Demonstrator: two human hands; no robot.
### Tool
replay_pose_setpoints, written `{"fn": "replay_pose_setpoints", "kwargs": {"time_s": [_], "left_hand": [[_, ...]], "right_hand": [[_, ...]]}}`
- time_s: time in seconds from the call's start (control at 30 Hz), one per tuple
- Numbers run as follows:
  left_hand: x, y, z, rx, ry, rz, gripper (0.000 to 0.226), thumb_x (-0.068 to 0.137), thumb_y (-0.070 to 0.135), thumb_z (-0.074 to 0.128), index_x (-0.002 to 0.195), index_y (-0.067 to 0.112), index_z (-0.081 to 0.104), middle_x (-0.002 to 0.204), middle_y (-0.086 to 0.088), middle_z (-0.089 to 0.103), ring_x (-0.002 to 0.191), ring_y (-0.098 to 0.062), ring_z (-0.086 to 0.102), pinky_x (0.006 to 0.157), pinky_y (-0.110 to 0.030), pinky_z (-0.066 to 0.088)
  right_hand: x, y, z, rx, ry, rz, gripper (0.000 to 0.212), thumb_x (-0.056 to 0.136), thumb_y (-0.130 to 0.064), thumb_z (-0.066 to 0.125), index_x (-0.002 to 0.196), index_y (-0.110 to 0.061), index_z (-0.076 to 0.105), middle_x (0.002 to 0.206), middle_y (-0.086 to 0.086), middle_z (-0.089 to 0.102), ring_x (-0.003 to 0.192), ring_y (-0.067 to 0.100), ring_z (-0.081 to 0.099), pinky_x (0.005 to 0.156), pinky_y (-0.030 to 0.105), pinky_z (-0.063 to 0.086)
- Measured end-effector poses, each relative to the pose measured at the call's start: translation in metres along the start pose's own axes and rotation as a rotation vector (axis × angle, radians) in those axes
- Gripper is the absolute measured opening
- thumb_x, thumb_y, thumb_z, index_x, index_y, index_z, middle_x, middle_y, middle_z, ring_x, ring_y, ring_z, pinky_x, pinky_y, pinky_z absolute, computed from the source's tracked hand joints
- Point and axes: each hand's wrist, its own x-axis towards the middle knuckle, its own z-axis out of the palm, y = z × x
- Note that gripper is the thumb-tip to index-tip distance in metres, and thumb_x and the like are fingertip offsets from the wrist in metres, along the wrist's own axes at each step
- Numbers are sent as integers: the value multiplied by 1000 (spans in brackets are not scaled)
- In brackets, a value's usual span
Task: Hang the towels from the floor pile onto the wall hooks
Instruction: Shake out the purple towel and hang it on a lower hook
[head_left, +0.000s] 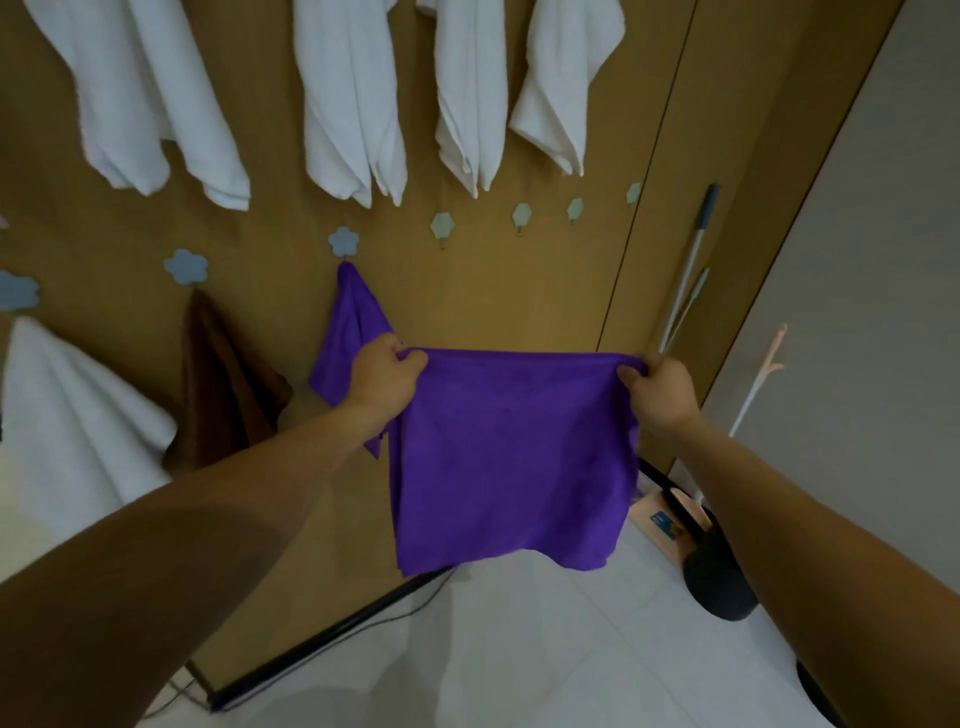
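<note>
Hanging flat between two hands, the purple towel (511, 457) is stretched by its top edge in front of a tan wooden wall panel (524, 296). The left hand (382, 376) pinches the top left corner with curled fingers, and the right hand (662, 389) grips the top right corner the same way. The hands are well apart, so the cloth falls as a broad sheet with its lower edge above the white tiled floor (545, 654). Just behind the left hand a second purple towel (345, 332) hangs from a blue flower hook (344, 241). To its left a brown towel (218, 374) hangs from another blue flower hook (185, 266), and a white towel (67, 415) hangs at the far left edge. Higher up, a row of white towels (353, 104) drapes down the panel. Four pale green flower hooks (442, 225) run in a line to the right of the blue ones, their pegs showing. A long-handled cleaning tool (691, 260) leans against the panel near the right hand. Below it, a dark round bin (719, 577) stands on the tiles beside a pale pink item that I cannot identify. A grey wall (857, 260) closes the room on the right, and a black cable (332, 636) trails along the foot of the panel.
</note>
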Motion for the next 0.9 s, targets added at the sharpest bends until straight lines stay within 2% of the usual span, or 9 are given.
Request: {"fn": "replay_pose_setpoints", "kwargs": {"time_s": [0.1, 0.23, 0.3, 0.37, 0.43, 0.5, 0.6, 0.77, 0.9], "left_hand": [[12, 3, 9, -225, 77, -33, 30, 82, 9, 58, 63, 20, 38, 61, 4, 44, 51, -3, 39, 43, -14, 30], [36, 13, 24, -239, 98, 10, 29, 88, 3, 49, 75, 29, 44, 77, 7, 52, 63, -1, 47, 51, -8, 38], [48, 22, 35, -229, 67, 33, 32, 92, 3, 45, 81, 33, 48, 83, 8, 55, 67, -1, 53, 52, -4, 40], [62, 31, 44, -242, 43, 37, 31, 93, 5, 44, 81, 31, 53, 77, 9, 57, 62, 3, 56, 53, -5, 41], [74, 38, 54, -204, -39, 42, 23, 93, 13, 48, 79, 28, 57, 71, 11, 59, 63, 2, 56, 61, -10, 44], [85, 40, 61, -120, -216, 46, 5, 88, 32, 61, 85, 29, 62, 79, 13, 61, 75, -2, 58, 71, -15, 44], [98, 35, 73, 36, -387, 48, 29, 70, 56, 77, 87, 33, 71, 85, 9, 66, 79, 0, 62, 73, -12, 49], [122, 33, 86, -34, -211, 68, 17, 87, 38, 67, 78, 24, 72, 71, 15, 70, 69, 2, 64, 63, -8, 45], [157, 19, 87, 157, 23, 168, 26, 93, 37, 59, 93, 15, 73, 76, 5, 71, 72, -10, 65, 68, -18, 49]], "right_hand": [[21, -11, 13, 357, -15, 63, 29, 95, -2, 48, 118, -11, 62, 107, 2, 62, 97, 17, 57, 88, 32, 47], [54, -16, 34, 690, -145, 119, 25, 91, 0, 43, 91, -13, 64, 99, 4, 64, 94, 18, 58, 87, 30, 45], [76, -12, 43, 696, -343, 33, 5, 90, -16, 61, 89, -16, 66, 91, 0, 67, 90, 16, 62, 82, 27, 47], [100, -8, 47, 586, -509, -73, 23, 76, -33, 80, 94, -22, 70, 86, -10, 72, 81, 7, 68, 70, 16, 50], [125, -7, 49, 533, -594, -93, 32, 67, -31, 88, 94, -23, 73, 85, -11, 75, 77, 5, 70, 63, 14, 52], [148, -7, 53, 561, -628, -86, 27, 67, -26, 87, 90, -19, 74, 85, -3, 76, 75, 10, 72, 63, 19, 55], [176, -11, 63, 617, -576, -101, 16, 73, -21, 83, 84, -14, 73, 83, 2, 75, 73, 14, 70, 63, 24, 57], [210, -27, 89, 727, -539, -133, 13, 80, -16, 79, 87, -8, 72, 87, 7, 73, 76, 14, 68, 73, 30, 58], [233, -42, 113, 796, -559, -150, 13, 80, -19, 79, 87, -12, 72, 83, 0, 74, 75, 10, 69, 67, 22, 57]]}}
